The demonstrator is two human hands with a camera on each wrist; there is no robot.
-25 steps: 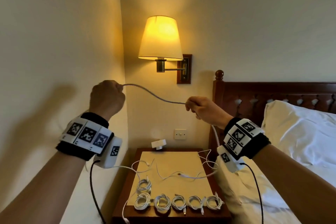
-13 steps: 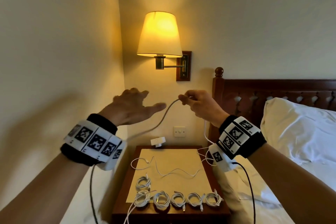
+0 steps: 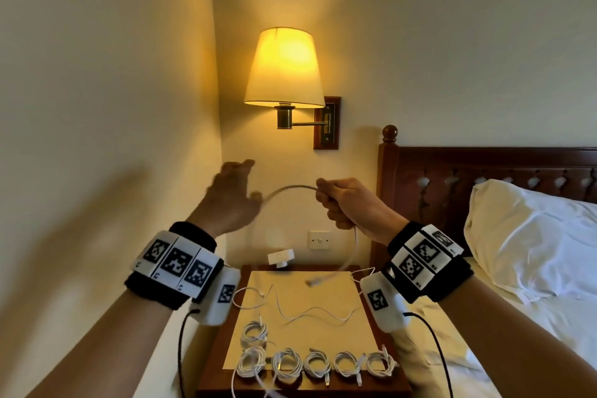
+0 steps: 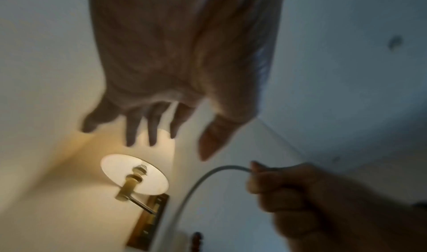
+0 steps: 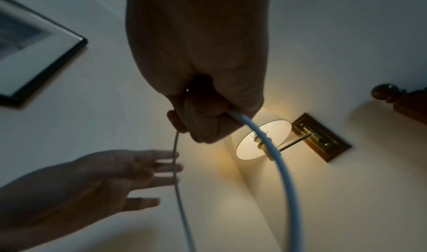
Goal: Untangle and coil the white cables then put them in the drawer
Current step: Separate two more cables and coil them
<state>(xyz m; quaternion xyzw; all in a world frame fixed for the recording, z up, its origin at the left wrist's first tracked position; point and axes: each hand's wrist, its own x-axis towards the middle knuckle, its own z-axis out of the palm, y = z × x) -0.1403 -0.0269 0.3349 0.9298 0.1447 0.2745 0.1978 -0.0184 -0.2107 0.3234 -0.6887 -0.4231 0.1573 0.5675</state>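
My right hand [image 3: 326,191] is held up above the nightstand [image 3: 219,349] and grips a white cable [image 3: 284,188] in its fist. The cable bows out left toward my left hand [image 3: 247,182], which is open with fingers spread and blurred beside the loop. Whether it touches the cable I cannot tell. Another stretch hangs down from the right fist to a free plug end [image 3: 315,281]. The right wrist view shows the fist [image 5: 203,120] round the cable loop [image 5: 277,164]. Several coiled cables [image 3: 316,365] lie along the nightstand's front, with loose cables [image 3: 310,313] behind them. No drawer is in view.
A lit wall lamp [image 3: 284,68] hangs above the hands. A dark wooden headboard [image 3: 484,178] and a white pillow [image 3: 533,236] stand to the right. A small white device [image 3: 280,258] sits at the nightstand's back, under a wall switch [image 3: 319,240].
My left hand has let go of the cable and opened. The cable, stretched between both hands before, now bows in a loop from the right fist, its free end lifted off the nightstand.
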